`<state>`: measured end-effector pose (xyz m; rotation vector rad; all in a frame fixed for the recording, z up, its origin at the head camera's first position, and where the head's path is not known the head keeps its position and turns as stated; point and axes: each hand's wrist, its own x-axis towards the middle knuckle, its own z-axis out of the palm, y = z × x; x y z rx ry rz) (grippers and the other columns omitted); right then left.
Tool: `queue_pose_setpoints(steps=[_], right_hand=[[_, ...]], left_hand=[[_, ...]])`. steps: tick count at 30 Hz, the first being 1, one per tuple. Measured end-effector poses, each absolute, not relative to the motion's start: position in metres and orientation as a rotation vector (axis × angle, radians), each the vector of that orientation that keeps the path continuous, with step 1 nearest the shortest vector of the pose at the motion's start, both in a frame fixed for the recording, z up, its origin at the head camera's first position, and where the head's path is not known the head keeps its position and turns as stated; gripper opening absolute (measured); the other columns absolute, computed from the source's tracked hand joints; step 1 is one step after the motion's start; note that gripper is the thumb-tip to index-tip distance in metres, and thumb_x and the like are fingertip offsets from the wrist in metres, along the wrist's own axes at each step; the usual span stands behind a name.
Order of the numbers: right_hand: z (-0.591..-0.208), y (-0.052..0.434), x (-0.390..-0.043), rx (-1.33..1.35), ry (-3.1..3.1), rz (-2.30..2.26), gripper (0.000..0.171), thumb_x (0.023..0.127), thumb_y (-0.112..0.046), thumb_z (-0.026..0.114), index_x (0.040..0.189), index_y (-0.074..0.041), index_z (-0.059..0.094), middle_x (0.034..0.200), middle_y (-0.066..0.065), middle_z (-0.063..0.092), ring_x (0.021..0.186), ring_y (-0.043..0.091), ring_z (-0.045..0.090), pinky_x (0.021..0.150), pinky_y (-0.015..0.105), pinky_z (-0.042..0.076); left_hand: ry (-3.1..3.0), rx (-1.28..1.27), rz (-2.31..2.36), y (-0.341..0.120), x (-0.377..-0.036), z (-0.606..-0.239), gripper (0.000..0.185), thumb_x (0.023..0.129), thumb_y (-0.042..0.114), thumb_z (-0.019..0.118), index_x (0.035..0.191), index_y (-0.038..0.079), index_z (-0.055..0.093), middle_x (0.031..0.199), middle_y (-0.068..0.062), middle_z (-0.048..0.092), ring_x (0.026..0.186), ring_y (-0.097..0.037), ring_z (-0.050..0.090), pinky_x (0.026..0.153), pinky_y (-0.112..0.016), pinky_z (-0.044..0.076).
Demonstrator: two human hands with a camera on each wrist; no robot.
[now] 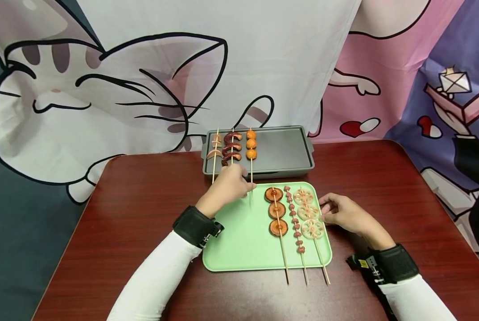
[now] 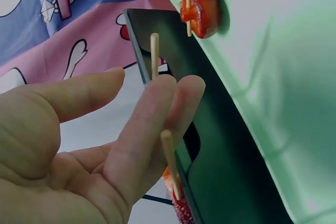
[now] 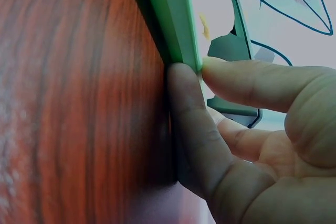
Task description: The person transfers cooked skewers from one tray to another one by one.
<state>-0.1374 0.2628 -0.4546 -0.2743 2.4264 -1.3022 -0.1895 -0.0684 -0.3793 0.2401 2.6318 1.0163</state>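
Head view: I seem halfway, with three skewers [image 1: 232, 146] on the far grey tray [image 1: 283, 149], three others [image 1: 278, 210] on the nearer green tray [image 1: 239, 243] my right hand [image 1: 348, 216] pinches; my left hand [image 1: 226, 185], thumb parted, grips nothing.

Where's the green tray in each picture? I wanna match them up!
Head: the green tray is below the middle, just nearer than the gray pan.
Left wrist: the green tray fills much of the right side.
Right wrist: the green tray is a strip at top middle, its edge pinched by the right hand.
Shared landmark: the cartoon cloth, upper left in left wrist, upper right in right wrist.
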Motion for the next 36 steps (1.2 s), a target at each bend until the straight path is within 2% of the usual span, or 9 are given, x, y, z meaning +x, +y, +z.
queue_pose_setpoints(steps=[3, 7, 8, 14, 19, 24, 27, 32, 36], right_hand=[[-0.454, 0.263, -0.137, -0.275, 2.43, -1.298, 0.04, 0.089, 0.001, 0.073, 0.124, 0.012, 0.057, 0.095, 0.014, 0.065, 0.082, 0.018, 0.06, 0.065, 0.023, 0.053], [-0.453, 0.263, -0.137, -0.279, 2.434, -1.301, 0.04, 0.089, 0.001, 0.073, 0.124, 0.012, 0.057, 0.095, 0.014, 0.066, 0.082, 0.017, 0.061, 0.066, 0.022, 0.053], [-0.453, 0.263, -0.137, -0.28, 2.434, -1.303, 0.04, 0.089, 0.001, 0.073, 0.124, 0.012, 0.057, 0.095, 0.014, 0.066, 0.082, 0.017, 0.061, 0.066, 0.022, 0.053], [-0.454, 0.263, -0.138, -0.283, 2.425, -1.317, 0.04, 0.089, 0.002, 0.073, 0.124, 0.013, 0.057, 0.095, 0.014, 0.066, 0.081, 0.016, 0.061, 0.065, 0.022, 0.053], [-0.454, 0.264, -0.138, -0.281, 2.425, -1.321, 0.039, 0.089, 0.002, 0.073, 0.123, 0.012, 0.057, 0.095, 0.015, 0.065, 0.081, 0.015, 0.06, 0.065, 0.022, 0.053], [-0.454, 0.264, -0.138, -0.277, 2.416, -1.326, 0.039, 0.089, 0.003, 0.072, 0.123, 0.013, 0.057, 0.095, 0.015, 0.065, 0.079, 0.015, 0.06, 0.064, 0.022, 0.053], [-0.455, 0.264, -0.138, -0.278, 2.41, -1.329, 0.038, 0.09, 0.003, 0.072, 0.123, 0.013, 0.057, 0.095, 0.015, 0.065, 0.079, 0.015, 0.06, 0.065, 0.022, 0.053], [-0.455, 0.264, -0.138, -0.284, 2.406, -1.331, 0.038, 0.089, 0.002, 0.072, 0.123, 0.013, 0.057, 0.095, 0.015, 0.065, 0.08, 0.015, 0.061, 0.065, 0.022, 0.054], [-0.456, 0.264, -0.138, -0.282, 2.407, -1.326, 0.038, 0.089, 0.002, 0.072, 0.122, 0.013, 0.057, 0.095, 0.015, 0.065, 0.08, 0.016, 0.061, 0.065, 0.023, 0.054]], left_hand=[[2.645, 0.212, 0.992, -0.066, -0.191, -0.381, 0.035, 0.096, 0.021, 0.076, 0.121, -0.003, 0.071, 0.081, -0.012, 0.078, 0.066, -0.016, 0.07, 0.059, -0.024, 0.046], [2.686, 0.22, 0.979, -0.062, -0.191, -0.382, 0.016, 0.095, 0.019, 0.077, 0.095, 0.003, 0.074, 0.068, -0.006, 0.074, 0.061, -0.017, 0.067, 0.055, -0.025, 0.039], [2.697, 0.22, 0.973, -0.061, -0.191, -0.382, 0.016, 0.095, 0.019, 0.077, 0.094, 0.004, 0.073, 0.066, -0.006, 0.074, 0.06, -0.017, 0.066, 0.055, -0.025, 0.04], [2.675, 0.187, 1.026, -0.059, -0.193, -0.387, 0.029, 0.094, 0.015, 0.077, 0.115, -0.004, 0.071, 0.081, -0.009, 0.075, 0.061, -0.012, 0.072, 0.069, -0.029, 0.059], [2.649, 0.198, 1.061, -0.059, -0.194, -0.389, 0.015, 0.094, 0.011, 0.076, 0.101, -0.001, 0.072, 0.075, -0.008, 0.073, 0.06, -0.013, 0.071, 0.061, -0.025, 0.053], [2.612, 0.191, 1.112, -0.06, -0.194, -0.39, 0.013, 0.095, 0.008, 0.073, 0.104, -0.001, 0.072, 0.07, -0.005, 0.073, 0.06, -0.013, 0.07, 0.058, -0.023, 0.049], [2.588, 0.177, 1.159, -0.061, -0.194, -0.392, 0.016, 0.095, 0.005, 0.073, 0.108, -0.002, 0.07, 0.075, -0.007, 0.075, 0.06, -0.013, 0.071, 0.06, -0.023, 0.051], [2.539, 0.134, 1.262, -0.063, -0.194, -0.393, 0.018, 0.093, 0.004, 0.075, 0.109, -0.002, 0.07, 0.09, -0.016, 0.078, 0.059, -0.012, 0.071, 0.061, -0.023, 0.056], [2.515, 0.117, 1.311, -0.063, -0.193, -0.394, 0.018, 0.091, 0.002, 0.076, 0.107, -0.003, 0.07, 0.095, -0.019, 0.078, 0.059, -0.011, 0.072, 0.059, -0.023, 0.059]])
